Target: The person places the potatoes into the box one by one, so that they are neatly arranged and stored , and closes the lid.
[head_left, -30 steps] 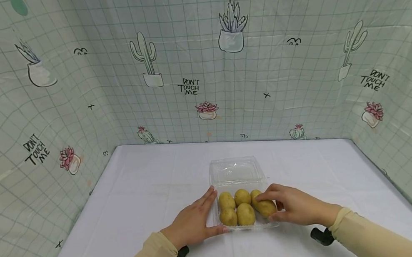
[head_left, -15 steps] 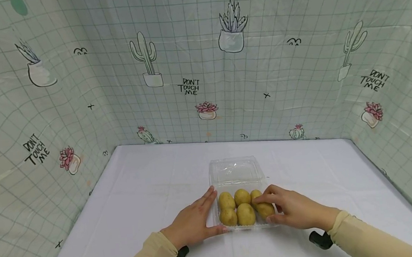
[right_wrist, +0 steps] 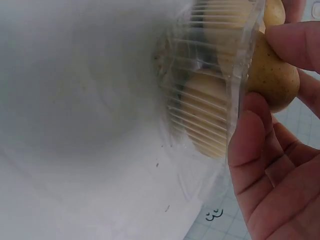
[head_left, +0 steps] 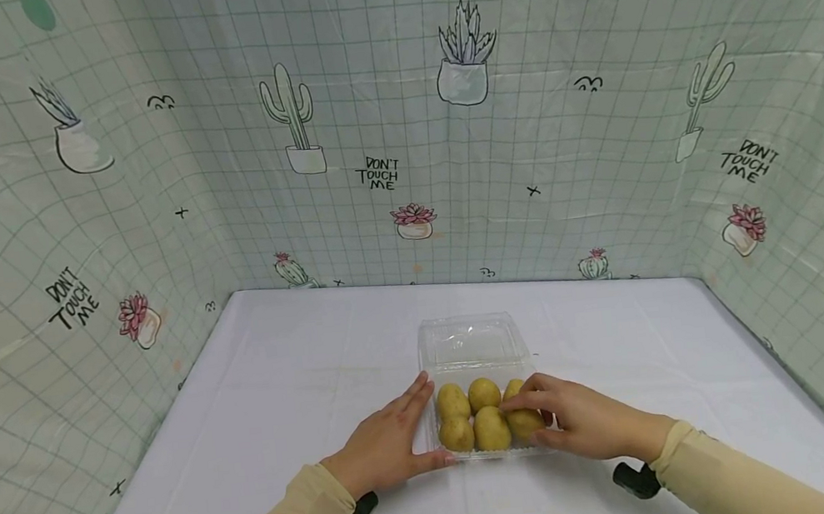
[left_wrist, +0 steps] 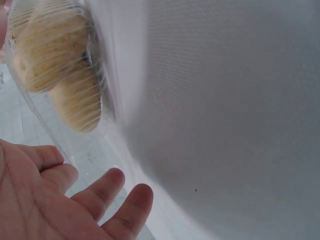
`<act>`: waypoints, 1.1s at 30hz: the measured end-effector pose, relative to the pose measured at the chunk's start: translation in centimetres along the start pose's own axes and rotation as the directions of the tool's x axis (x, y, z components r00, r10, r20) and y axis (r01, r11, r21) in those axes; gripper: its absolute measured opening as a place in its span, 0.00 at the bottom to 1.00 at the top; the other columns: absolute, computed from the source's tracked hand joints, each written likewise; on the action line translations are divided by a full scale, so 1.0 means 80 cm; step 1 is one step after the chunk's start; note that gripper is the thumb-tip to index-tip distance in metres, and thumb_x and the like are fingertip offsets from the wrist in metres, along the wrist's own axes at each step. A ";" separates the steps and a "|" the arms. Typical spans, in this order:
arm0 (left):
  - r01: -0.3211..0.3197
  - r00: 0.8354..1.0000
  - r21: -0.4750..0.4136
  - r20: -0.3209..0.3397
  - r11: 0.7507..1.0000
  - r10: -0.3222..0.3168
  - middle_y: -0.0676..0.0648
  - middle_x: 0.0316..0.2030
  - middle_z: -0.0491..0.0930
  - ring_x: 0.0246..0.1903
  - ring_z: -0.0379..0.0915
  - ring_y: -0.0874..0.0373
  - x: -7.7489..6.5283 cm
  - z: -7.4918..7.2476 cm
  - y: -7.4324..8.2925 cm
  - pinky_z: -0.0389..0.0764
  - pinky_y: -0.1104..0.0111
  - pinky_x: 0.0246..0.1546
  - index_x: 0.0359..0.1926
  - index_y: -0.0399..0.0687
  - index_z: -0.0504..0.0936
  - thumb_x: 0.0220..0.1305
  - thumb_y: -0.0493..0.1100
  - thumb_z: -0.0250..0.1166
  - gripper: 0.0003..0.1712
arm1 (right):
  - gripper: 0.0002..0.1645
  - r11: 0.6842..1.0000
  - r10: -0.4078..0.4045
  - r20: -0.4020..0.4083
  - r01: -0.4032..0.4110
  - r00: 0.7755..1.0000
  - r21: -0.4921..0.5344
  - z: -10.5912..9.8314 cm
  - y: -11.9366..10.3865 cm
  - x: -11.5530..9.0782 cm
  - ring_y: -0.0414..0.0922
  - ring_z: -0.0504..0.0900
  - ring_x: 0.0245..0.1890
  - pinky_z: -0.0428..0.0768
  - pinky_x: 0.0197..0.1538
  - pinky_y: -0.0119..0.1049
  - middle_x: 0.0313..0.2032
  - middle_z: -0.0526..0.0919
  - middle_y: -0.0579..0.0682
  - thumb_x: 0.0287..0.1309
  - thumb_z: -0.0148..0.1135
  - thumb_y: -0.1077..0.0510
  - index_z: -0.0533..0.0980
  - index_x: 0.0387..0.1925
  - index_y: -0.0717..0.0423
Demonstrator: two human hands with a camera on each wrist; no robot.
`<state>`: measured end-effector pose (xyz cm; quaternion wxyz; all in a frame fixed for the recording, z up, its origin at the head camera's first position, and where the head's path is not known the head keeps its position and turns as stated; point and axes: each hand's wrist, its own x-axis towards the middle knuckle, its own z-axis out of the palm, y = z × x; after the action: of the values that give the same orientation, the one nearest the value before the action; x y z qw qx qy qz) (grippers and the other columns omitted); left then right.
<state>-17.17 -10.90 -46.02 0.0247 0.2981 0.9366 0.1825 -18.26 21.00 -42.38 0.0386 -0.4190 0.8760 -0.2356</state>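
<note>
A clear plastic clamshell box lies on the table, its hinged lid folded back. Several yellow potatoes sit in it in two rows. My right hand pinches a potato at the box's front right corner between thumb and fingers. In the right wrist view this potato stands above the rim, over another potato behind the ribbed wall. My left hand rests against the box's left side, fingers extended along it and thumb at the front edge. The left wrist view shows its spread fingers beside the ribbed plastic.
A white cloth covers the table. Behind and on both sides hangs a grid-patterned curtain printed with cacti. Dark camera mounts show under both wrists, such as the right wrist camera.
My right hand has moved slightly left with the potato, bringing it closer to the front middle potato. The left hand and the box have stayed in place.
</note>
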 end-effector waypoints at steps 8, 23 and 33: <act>0.002 1.000 -0.007 0.005 1.000 -0.002 0.44 0.78 0.47 0.71 0.57 0.47 0.000 0.000 0.000 0.68 0.54 0.64 0.77 0.40 0.54 0.59 0.76 0.59 0.60 | 0.27 1.000 0.001 0.009 -0.001 1.000 -0.002 0.002 0.000 -0.001 0.34 0.75 0.37 0.78 0.39 0.31 0.49 0.74 0.38 0.60 0.69 0.61 0.77 0.60 0.42; 0.009 1.000 -0.007 0.007 1.000 -0.009 0.45 0.78 0.46 0.71 0.57 0.47 0.000 0.000 0.000 0.68 0.54 0.64 0.77 0.40 0.54 0.59 0.75 0.60 0.60 | 0.23 0.999 -0.002 0.008 0.003 1.000 -0.045 0.004 0.003 -0.001 0.32 0.75 0.37 0.78 0.38 0.30 0.49 0.74 0.37 0.64 0.66 0.58 0.77 0.61 0.46; 0.002 1.000 -0.006 0.006 1.000 -0.002 0.44 0.78 0.46 0.71 0.57 0.47 -0.001 0.000 0.000 0.69 0.53 0.63 0.77 0.40 0.54 0.60 0.75 0.59 0.59 | 0.24 0.999 -0.038 -0.006 0.038 0.999 -0.026 0.004 0.002 0.000 0.33 0.75 0.36 0.79 0.38 0.31 0.49 0.75 0.40 0.63 0.67 0.59 0.77 0.60 0.48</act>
<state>-17.11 -10.94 -46.03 0.0286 0.2975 0.9363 0.1843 -18.28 20.95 -42.74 0.0259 -0.4353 0.8711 -0.2260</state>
